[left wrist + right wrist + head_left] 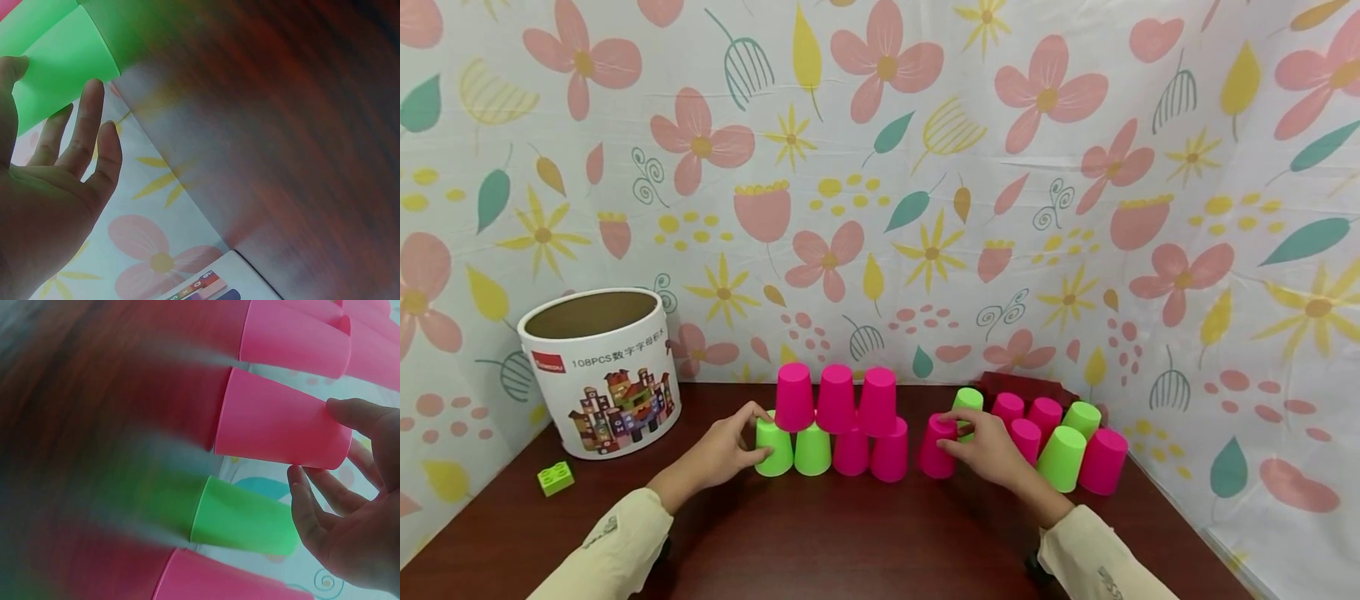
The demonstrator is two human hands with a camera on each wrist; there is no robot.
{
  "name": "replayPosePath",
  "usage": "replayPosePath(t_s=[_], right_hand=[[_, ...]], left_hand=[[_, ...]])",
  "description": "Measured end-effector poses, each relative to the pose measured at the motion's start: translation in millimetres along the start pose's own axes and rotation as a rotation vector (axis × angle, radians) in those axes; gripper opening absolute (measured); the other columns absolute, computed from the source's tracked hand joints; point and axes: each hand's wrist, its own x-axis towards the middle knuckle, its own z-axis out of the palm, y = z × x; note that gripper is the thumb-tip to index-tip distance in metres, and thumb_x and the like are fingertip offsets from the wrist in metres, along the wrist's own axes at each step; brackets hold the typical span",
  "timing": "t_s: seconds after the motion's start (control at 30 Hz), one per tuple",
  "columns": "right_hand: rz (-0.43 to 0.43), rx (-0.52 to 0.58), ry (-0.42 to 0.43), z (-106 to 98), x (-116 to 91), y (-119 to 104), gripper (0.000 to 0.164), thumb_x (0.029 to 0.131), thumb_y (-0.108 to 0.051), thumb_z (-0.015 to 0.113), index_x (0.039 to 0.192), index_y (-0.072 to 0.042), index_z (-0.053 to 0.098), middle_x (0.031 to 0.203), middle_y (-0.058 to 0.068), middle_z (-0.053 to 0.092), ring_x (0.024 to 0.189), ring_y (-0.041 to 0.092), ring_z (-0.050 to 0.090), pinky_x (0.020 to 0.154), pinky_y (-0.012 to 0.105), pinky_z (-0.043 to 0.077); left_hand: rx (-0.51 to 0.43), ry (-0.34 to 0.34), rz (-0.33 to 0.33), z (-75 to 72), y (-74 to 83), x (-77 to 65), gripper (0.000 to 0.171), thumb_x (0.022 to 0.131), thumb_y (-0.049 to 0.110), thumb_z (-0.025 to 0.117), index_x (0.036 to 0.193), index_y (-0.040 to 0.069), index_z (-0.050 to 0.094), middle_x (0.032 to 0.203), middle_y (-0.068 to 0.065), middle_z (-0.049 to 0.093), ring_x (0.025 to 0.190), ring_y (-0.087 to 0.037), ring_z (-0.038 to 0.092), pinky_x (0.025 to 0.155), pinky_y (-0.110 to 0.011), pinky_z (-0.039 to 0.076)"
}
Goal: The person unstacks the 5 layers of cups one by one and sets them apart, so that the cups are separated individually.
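In the head view, a row of upside-down cups stands mid-table: a green cup (775, 450) at the left end, another green cup (812, 451), then two pink cups. Three pink cups (836, 400) sit in a second tier on top. My left hand (732, 446) holds the left-end green cup, thumb in front; the left wrist view shows its other fingers (86, 134) spread beside the cup. Just right of the row, a separate pink cup (937, 450) stands upside down. My right hand (988, 450) pinches its upper part between thumb and fingers, clearer in the right wrist view.
Several pink and green cups (1062, 460) stand upside down at right, before a dark red object (1026, 387). A white bucket (617, 392) stands at back left. A green building block (555, 478) lies near it. Patterned cloth (880, 208) hangs behind the table.
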Motion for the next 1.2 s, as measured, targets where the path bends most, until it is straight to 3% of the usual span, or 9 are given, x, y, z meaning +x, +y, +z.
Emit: replayPosePath(t_s=[0.5, 0.9, 1.03, 1.2], right_hand=[[0.012, -0.112, 0.051, -23.6, -18.5, 7.4, 0.038, 0.082, -0.015, 0.082, 0.117, -0.008, 0.069, 0.105, 0.007, 0.072, 0.078, 0.021, 0.06, 0.06, 0.025, 0.051], [0.101, -0.274, 0.055, -27.8, -22.5, -0.9, 0.036, 0.081, -0.016, 0.081, 0.115, -0.011, 0.069, 0.1, 0.004, 0.066, 0.074, 0.015, 0.055, 0.059, 0.029, 0.05], [0.07, -0.316, 0.106, -28.8, -25.6, -2.4, 0.036, 0.081, -0.015, 0.082, 0.114, -0.01, 0.069, 0.109, 0.007, 0.066, 0.078, 0.016, 0.06, 0.061, 0.029, 0.052], [-0.04, -0.298, 0.211, -28.0, -27.7, -6.5, 0.034, 0.079, -0.014, 0.083, 0.11, -0.011, 0.069, 0.106, 0.005, 0.065, 0.08, 0.019, 0.06, 0.062, 0.032, 0.053]], left_hand=[[0.015, 0.009, 0.02, -0.5, 0.3, -1.0, 0.041, 0.087, 0.013, 0.077, 0.115, 0.017, 0.048, 0.103, -0.01, 0.055, 0.055, -0.009, 0.055, 0.056, -0.026, 0.05], [0.008, 0.011, 0.027, 1.9, -1.1, -2.1, 0.041, 0.087, 0.013, 0.078, 0.115, 0.017, 0.048, 0.103, -0.009, 0.056, 0.054, -0.011, 0.055, 0.055, -0.026, 0.05], [0.007, 0.008, 0.025, 2.2, -1.2, -1.8, 0.041, 0.087, 0.013, 0.077, 0.115, 0.017, 0.048, 0.104, -0.01, 0.056, 0.055, -0.01, 0.056, 0.056, -0.026, 0.05], [0.01, 0.013, 0.018, 2.0, -0.7, -1.1, 0.04, 0.087, 0.012, 0.077, 0.115, 0.017, 0.049, 0.103, -0.009, 0.055, 0.056, -0.01, 0.057, 0.056, -0.026, 0.05]])
